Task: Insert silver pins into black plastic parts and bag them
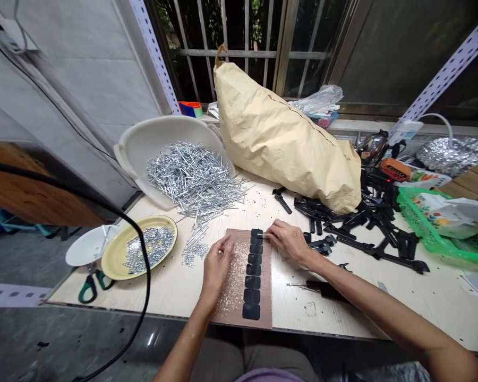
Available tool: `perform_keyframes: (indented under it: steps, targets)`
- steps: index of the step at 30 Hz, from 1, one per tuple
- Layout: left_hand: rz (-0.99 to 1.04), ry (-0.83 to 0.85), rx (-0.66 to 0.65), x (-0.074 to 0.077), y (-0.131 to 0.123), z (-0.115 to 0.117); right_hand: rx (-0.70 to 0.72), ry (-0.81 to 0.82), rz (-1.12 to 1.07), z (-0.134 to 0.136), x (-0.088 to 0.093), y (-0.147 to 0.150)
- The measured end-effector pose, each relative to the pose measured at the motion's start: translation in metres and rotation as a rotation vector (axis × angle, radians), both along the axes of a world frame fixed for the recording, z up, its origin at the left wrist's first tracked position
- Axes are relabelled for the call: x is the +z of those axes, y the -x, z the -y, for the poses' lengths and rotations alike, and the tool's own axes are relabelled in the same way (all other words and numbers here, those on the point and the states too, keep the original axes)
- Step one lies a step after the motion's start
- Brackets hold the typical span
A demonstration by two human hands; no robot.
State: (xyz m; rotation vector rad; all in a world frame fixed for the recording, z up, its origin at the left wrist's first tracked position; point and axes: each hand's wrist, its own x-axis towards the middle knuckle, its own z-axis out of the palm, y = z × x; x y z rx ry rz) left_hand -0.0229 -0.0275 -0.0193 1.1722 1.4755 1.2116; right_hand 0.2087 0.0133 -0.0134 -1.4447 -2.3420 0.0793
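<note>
A brown board (239, 321) lies at the front of the table, its left part speckled with pale marks. Along its right side runs a column of several flat black plastic pieces (253, 269). My right hand (290, 241) reaches in from the right, fingertips pinched at the end of the farthest black piece; anything between them is too small to make out. On the board's left edge rests my left hand (218, 262), thumb and fingers drawn together, their contents hidden. Left of it lie thin metal pins (197, 236) and small metal washers (194, 253).
A white basin (131, 132) spills a heap of metal pins (199, 175). Left are a yellow plate (113, 260) of washers, a white dish (82, 246) and green-handled scissors (88, 289). A large paper sack (279, 132), black plastic parts (366, 223), screwdriver (322, 288) and green basket (426, 225) stand right.
</note>
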Motion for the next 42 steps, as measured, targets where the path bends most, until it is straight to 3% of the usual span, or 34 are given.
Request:
perform_keyframes:
  steps: [3,6,8,13,14,17,18,19,23,28,33,37,39,42]
  targets:
    - [-0.218,-0.066,0.019,-0.005,-0.003,0.006,0.138,-0.07,0.005,0.014,-0.018,0.002]
    - [-0.262,-0.062,0.051,-0.008,-0.005,0.008,0.468,-0.104,0.038,0.04,-0.029,0.008]
    - [-0.259,-0.059,0.065,-0.008,-0.007,0.008,0.597,-0.122,0.063,0.044,-0.028,0.009]
    - [-0.271,-0.052,0.099,-0.006,-0.008,0.009,0.237,-0.073,-0.021,0.028,-0.008,0.005]
    - [-0.286,-0.048,0.108,-0.006,-0.008,0.009,0.279,-0.058,-0.017,0.031,-0.005,0.005]
    - [-0.33,-0.041,0.108,-0.006,-0.008,0.009,0.68,-0.04,0.09,0.05,0.002,0.008]
    - [-0.34,-0.04,0.101,-0.006,-0.008,0.008,0.737,-0.021,0.109,0.054,0.003,0.009]
    - [-0.35,-0.04,0.095,-0.006,-0.008,0.008,0.718,0.004,0.11,0.054,0.005,0.009]
    - [-0.398,-0.036,0.1,-0.007,-0.007,0.008,0.419,0.074,0.047,0.038,0.006,0.009]
    - [-0.424,-0.055,0.094,-0.01,-0.006,0.007,0.54,0.042,0.021,0.035,-0.01,0.008]
    - [-0.412,-0.046,0.088,-0.011,-0.006,0.006,0.232,0.037,-0.045,0.004,-0.013,-0.003]
    - [-0.42,-0.048,0.099,-0.009,-0.007,0.006,0.262,0.038,-0.049,-0.002,-0.014,-0.003]
    - [-0.422,-0.049,0.102,-0.007,-0.009,0.006,0.291,0.024,-0.038,0.015,-0.017,0.004]
    - [-0.439,-0.037,0.09,-0.005,-0.01,0.005,0.503,-0.01,0.036,0.049,-0.018,0.012]
